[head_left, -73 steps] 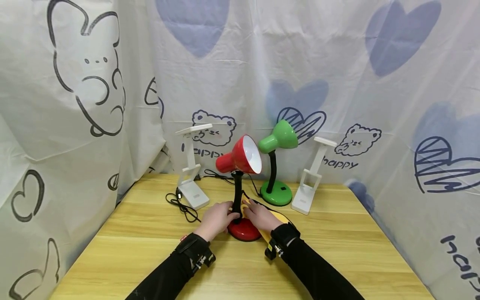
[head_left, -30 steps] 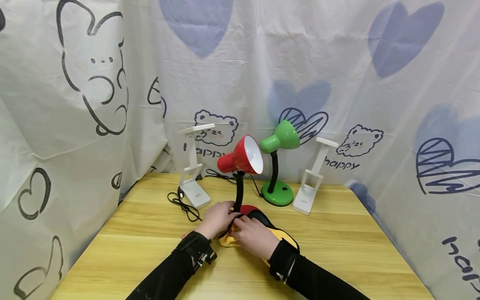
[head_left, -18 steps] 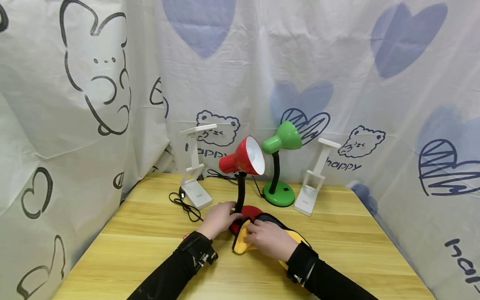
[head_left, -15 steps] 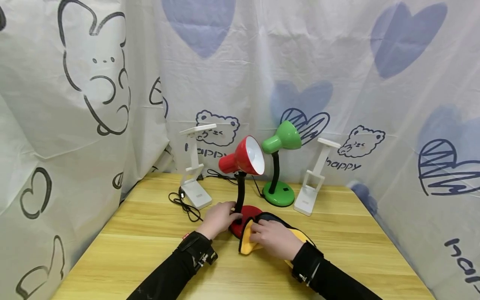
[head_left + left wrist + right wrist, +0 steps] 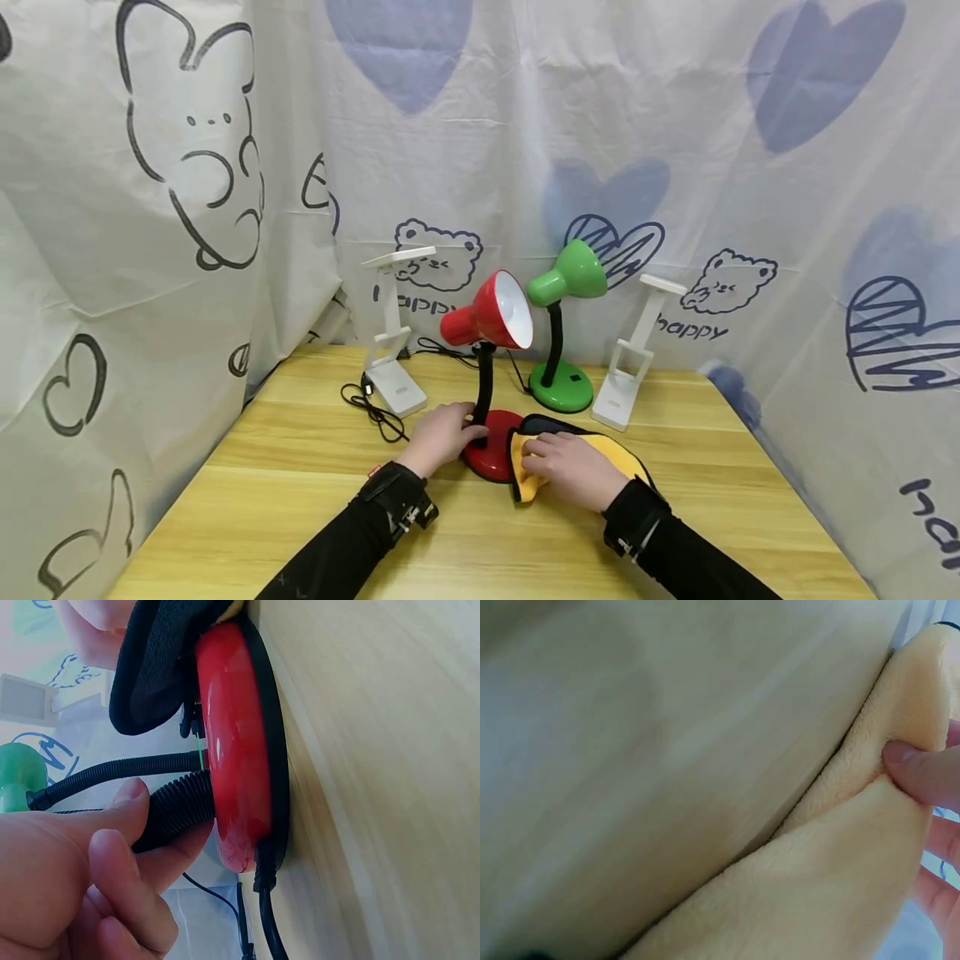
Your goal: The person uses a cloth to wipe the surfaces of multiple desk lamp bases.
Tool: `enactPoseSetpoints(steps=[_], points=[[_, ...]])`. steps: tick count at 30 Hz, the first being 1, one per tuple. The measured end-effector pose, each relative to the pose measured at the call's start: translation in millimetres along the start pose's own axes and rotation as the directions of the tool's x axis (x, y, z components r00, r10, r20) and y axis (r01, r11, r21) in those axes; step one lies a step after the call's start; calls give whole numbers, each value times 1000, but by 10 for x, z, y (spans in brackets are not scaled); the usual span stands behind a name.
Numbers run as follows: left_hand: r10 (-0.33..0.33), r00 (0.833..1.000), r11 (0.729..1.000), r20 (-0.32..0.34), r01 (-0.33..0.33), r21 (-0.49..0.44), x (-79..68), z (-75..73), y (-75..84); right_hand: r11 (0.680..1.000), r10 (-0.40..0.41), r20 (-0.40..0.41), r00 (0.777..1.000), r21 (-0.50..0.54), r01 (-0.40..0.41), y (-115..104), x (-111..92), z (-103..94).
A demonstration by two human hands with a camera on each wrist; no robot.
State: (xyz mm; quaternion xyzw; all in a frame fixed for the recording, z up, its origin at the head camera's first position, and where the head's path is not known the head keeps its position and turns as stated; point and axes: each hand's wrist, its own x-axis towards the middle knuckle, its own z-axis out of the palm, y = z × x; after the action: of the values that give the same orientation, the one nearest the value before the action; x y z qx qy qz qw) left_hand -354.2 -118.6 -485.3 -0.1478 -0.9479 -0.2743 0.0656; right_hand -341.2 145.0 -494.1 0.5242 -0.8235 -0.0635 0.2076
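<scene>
Sleeves [image 5: 322, 550], both black, reach in over the wooden desk [image 5: 480, 554]. The right hand [image 5: 573, 471] pinches a yellow cloth [image 5: 618, 452] with a dark backing, which lies just beside the base [image 5: 495, 454] of a red lamp [image 5: 483, 315]. The left hand [image 5: 437, 433] grips that lamp's black neck [image 5: 485, 379] low down; the lamp stands upright, its shade facing right. Beyond, a black cable [image 5: 367, 404] lies loosely coiled next to a white lamp [image 5: 397, 388] on the left; a green lamp [image 5: 576, 271] and a second white lamp [image 5: 617, 398] stand to the right. Farthest back hangs a pale curtain [image 5: 510, 125] printed with hearts and bears.
</scene>
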Motion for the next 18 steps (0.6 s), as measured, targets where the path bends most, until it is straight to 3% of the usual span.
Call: enactPoseSetpoints(steps=[11, 18], points=[[-13, 1000, 1000, -1, 13, -5, -15, -15, 15, 991, 132, -3, 991, -15, -132, 312, -44, 136], [-2, 1000, 1000, 3, 2, -8, -17, -15, 7, 986, 160, 13, 987, 39, -161, 290, 17, 89]])
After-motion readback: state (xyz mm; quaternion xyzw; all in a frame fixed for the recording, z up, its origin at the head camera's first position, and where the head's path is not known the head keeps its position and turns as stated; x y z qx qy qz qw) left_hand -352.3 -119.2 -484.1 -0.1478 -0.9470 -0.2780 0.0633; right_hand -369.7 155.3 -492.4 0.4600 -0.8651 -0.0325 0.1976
